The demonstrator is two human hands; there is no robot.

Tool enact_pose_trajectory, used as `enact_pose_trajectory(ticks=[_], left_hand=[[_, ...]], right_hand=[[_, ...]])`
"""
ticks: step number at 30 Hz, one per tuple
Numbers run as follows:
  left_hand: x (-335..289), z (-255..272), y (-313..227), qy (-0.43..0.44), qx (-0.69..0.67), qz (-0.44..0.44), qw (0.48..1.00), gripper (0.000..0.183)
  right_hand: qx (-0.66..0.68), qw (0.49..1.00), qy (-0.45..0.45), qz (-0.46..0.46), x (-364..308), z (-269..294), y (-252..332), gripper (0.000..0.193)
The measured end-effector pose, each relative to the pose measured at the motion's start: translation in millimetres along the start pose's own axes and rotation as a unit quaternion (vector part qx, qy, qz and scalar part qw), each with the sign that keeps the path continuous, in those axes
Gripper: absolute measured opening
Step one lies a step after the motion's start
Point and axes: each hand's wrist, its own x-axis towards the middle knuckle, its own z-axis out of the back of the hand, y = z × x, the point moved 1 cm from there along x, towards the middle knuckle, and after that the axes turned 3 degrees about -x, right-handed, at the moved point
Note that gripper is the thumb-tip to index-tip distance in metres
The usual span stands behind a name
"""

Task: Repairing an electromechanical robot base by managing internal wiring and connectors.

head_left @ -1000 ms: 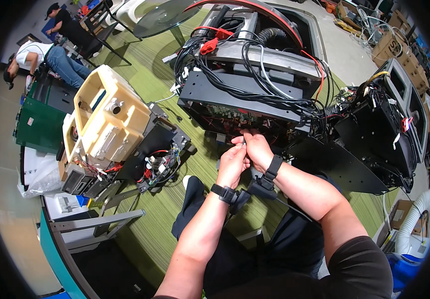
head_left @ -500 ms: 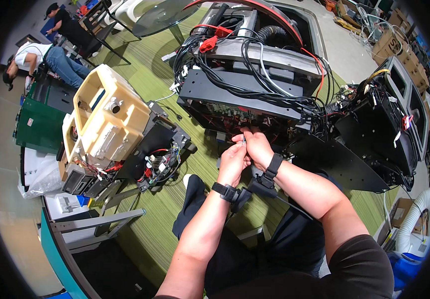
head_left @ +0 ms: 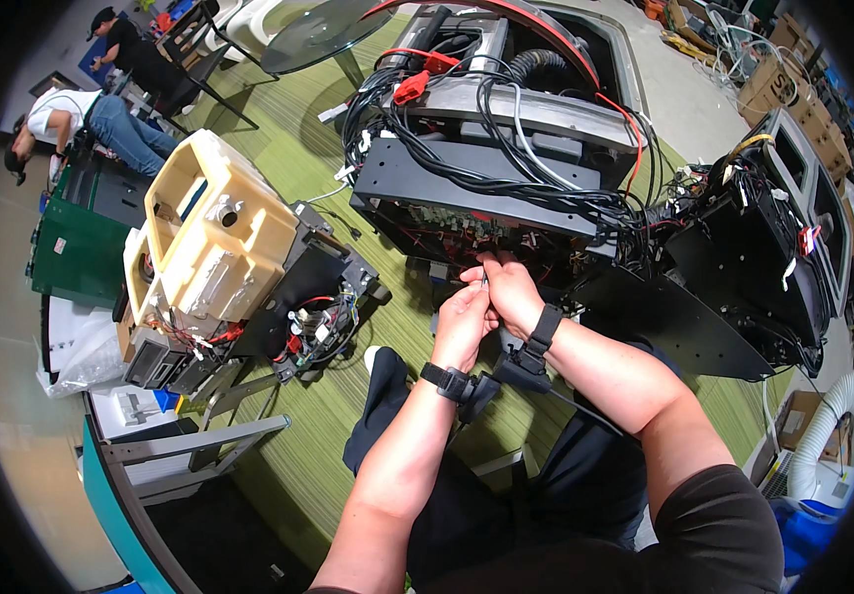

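Note:
My left hand point(head_left: 463, 325) and my right hand point(head_left: 515, 298) meet in front of the black metal housing point(head_left: 476, 178), fingers closed and fingertips pinched together. Between them shows a sliver of something small and thin, too small to name. Just beyond the fingertips is the housing's open front, where a green circuit board point(head_left: 434, 215) and red and black wires show. Thick bundles of black cable point(head_left: 516, 181) run over the housing's top. Both wrists wear black straps with small devices.
At left stands a cream plastic tank point(head_left: 224, 233) on a machine base with loose wires point(head_left: 310, 337). A black panelled unit point(head_left: 734, 267) stands at right. A metal frame point(head_left: 194, 441) lies lower left, a white hose point(head_left: 833, 421) lower right. Two people work at the far left.
My hands keep almost the same pose and place. The view has shifted very slightly; nothing has visibly been taken hold of or let go.

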Motion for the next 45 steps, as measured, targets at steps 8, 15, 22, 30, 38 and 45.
enact_pose_trajectory(ticks=[8, 15, 22, 30, 38, 45], left_hand=[[-1.7, -2.4, -0.7, 0.001, -0.003, -0.007, 1.000, 0.017], [-0.3, 0.6, -0.1, 0.007, 0.000, -0.009, 1.000, 0.016], [2.5, 3.0, 2.3, 0.001, 0.011, -0.004, 1.000, 0.017], [-0.2, -2.1, -1.0, -0.015, 0.000, -0.004, 1.000, 0.018], [0.2, -1.3, -0.9, -0.020, 0.003, -0.003, 1.000, 0.017], [-0.8, -2.5, -2.3, -0.032, 0.017, 0.004, 0.999, 0.016]], right_hand=[[-0.001, 1.000, -0.016, 0.015, -7.3, -3.6, 4.9, 0.034], [0.005, 0.999, -0.032, 0.042, -3.8, -3.5, 1.9, 0.036], [0.012, 0.999, -0.036, 0.026, -5.5, -6.5, 4.1, 0.037], [0.005, 1.000, -0.008, 0.008, -6.1, -2.6, 7.5, 0.036], [0.007, 1.000, -0.013, 0.003, -4.4, -3.3, 5.7, 0.037], [0.001, 1.000, -0.009, 0.000, -7.3, -3.6, 8.4, 0.038]])
